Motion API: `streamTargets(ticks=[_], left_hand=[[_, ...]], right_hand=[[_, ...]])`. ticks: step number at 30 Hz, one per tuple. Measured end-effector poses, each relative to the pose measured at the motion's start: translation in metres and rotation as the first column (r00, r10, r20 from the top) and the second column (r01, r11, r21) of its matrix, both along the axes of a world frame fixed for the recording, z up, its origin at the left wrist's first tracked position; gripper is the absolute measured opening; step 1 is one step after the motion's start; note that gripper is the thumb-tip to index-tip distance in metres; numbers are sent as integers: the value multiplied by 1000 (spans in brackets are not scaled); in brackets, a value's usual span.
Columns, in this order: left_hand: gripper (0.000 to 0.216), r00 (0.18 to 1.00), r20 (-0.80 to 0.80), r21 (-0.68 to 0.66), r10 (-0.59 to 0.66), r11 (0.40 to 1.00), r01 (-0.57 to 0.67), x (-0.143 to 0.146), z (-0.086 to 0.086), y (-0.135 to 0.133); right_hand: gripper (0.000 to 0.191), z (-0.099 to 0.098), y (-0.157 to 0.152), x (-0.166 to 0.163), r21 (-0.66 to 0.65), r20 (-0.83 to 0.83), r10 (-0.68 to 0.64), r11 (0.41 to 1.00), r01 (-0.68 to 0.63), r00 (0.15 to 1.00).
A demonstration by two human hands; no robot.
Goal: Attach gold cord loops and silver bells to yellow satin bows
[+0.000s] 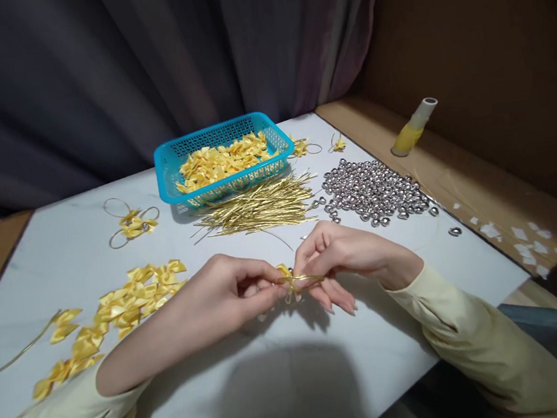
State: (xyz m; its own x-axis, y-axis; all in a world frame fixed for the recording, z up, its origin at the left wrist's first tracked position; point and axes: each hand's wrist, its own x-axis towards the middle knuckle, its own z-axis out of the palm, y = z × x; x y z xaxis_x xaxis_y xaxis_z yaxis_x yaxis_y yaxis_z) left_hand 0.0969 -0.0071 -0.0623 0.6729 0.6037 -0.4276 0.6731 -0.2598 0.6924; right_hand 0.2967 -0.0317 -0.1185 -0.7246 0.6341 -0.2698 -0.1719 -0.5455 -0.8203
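My left hand (pixel 228 295) and my right hand (pixel 344 255) meet over the middle of the white table (pixel 288 382). Both pinch a small yellow ribbon bow (pixel 286 274) with a thin gold wire tie (pixel 306 278) wrapped across it. The left fingers are closed on the bow's left side. On its right side the right thumb and forefinger grip the gold tie, the other fingers curled down. A small silver bell seems to hang at the bow, mostly hidden.
A blue basket (pixel 168 171) of yellow bows stands at the back. A heap of gold wire ties (pixel 258 206) and a pile of silver bells (pixel 377 191) lie before it. Loose bows (pixel 119 311) spread at left. Finished bows with loops (pixel 132 224) and a yellow spool (pixel 413 130) lie further off.
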Motion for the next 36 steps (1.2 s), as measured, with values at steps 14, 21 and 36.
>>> streamTargets(ticks=[14, 21, 36], left_hand=[[27, 997, 41, -24, -58, 998, 59, -1, 0, 1], [25, 999, 41, -50, -13, 999, 15, -4, 1, 1], [20, 998, 63, -29, 8, 1000, -6, -4, 3, 2]], right_hand=[[9, 1, -2, 1, 37, 22, 19, 999, -20, 1000], [8, -1, -2, 0, 44, -2, 26, 999, -26, 1000], [9, 1, -3, 0, 73, -8, 39, 997, -39, 999]])
